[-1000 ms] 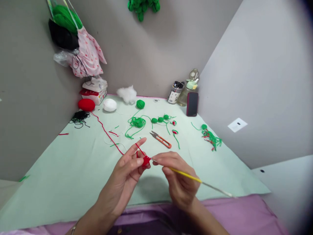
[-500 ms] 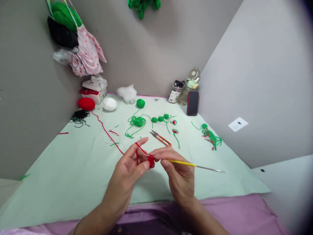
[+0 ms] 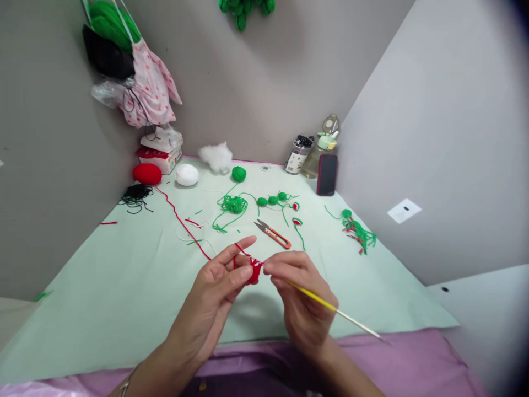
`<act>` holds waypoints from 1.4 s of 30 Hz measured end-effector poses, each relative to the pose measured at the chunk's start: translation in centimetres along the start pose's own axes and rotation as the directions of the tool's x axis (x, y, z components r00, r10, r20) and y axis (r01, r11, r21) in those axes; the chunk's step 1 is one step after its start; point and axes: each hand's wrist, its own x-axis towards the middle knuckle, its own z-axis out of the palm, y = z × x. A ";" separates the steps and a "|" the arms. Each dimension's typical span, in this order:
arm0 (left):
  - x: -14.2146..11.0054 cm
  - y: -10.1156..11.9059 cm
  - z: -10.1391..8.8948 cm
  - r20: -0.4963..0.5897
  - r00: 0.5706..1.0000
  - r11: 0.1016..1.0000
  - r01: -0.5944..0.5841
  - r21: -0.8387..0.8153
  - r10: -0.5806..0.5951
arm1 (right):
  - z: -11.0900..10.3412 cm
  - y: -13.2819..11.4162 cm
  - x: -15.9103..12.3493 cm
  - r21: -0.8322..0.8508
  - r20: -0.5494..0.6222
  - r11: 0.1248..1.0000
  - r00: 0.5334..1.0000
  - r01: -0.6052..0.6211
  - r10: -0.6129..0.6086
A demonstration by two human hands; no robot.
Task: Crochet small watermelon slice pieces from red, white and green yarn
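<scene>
My left hand [image 3: 221,286] pinches a small red crochet piece [image 3: 255,270] between thumb and fingers, with the red yarn strand [image 3: 182,223] looped over its raised index finger. That strand runs back across the table to a red yarn ball [image 3: 147,174]. My right hand [image 3: 300,292] is closed on a yellow-handled crochet hook [image 3: 330,307], whose tip is at the red piece and whose metal end points down to the right. Both hands hover above the near part of the pale green table cover [image 3: 103,298].
Orange thread snips [image 3: 273,234] lie just beyond my hands. Green yarn tangles [image 3: 231,207], small green balls [image 3: 270,200] and scraps [image 3: 357,231] are scattered further back. A white ball [image 3: 187,175], stuffing [image 3: 215,156], a jar [image 3: 297,154], a bottle [image 3: 320,151] and a phone [image 3: 326,174] stand by the wall.
The hook's free end swung up to level and is now tilted down to the right again. My left thumb stays on the red piece throughout.
</scene>
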 end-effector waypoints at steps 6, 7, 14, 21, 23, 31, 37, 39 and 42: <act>-0.2 0.1 -0.2 -0.017 0.998 0.998 -0.051 0.044 0.052 | -0.3 0.0 0.9 0.170 -0.028 0.980 0.994 -0.100 0.106; -0.2 0.1 -0.3 -0.019 0.998 0.998 -0.051 0.048 0.052 | -0.4 0.1 0.8 0.197 -0.031 0.974 0.992 -0.113 0.121; 0.0 0.1 -0.2 -0.031 0.997 0.993 -0.064 0.094 0.067 | -0.4 0.6 1.3 0.407 -0.012 0.874 0.955 -0.267 0.297; -0.4 -1.4 0.4 -0.033 0.971 0.958 -0.229 0.175 0.238 | 0.3 0.2 0.0 -0.092 -0.003 0.996 1.000 0.004 -0.005; -0.3 -1.5 0.5 -0.023 0.988 0.984 -0.152 0.095 0.154 | 0.4 0.2 -0.5 -0.286 0.061 0.939 0.982 0.191 -0.181; 0.5 0.2 -0.1 -0.048 0.999 0.999 0.017 -0.033 -0.019 | -0.3 0.5 1.5 0.224 -0.091 0.950 0.966 -0.216 0.241; 0.0 -1.3 0.1 -0.066 0.967 0.957 -0.232 0.174 0.247 | 0.4 0.0 0.8 -0.156 0.053 0.986 0.997 0.065 -0.057; -0.1 -1.5 0.1 -0.061 0.974 0.963 -0.207 0.171 0.220 | 0.7 0.0 0.5 -0.227 0.060 0.960 0.986 0.166 -0.156; 0.0 -0.8 0.2 -0.043 0.992 0.987 -0.113 0.113 0.118 | 0.7 0.4 0.7 0.004 -0.012 1.000 1.000 -0.007 0.007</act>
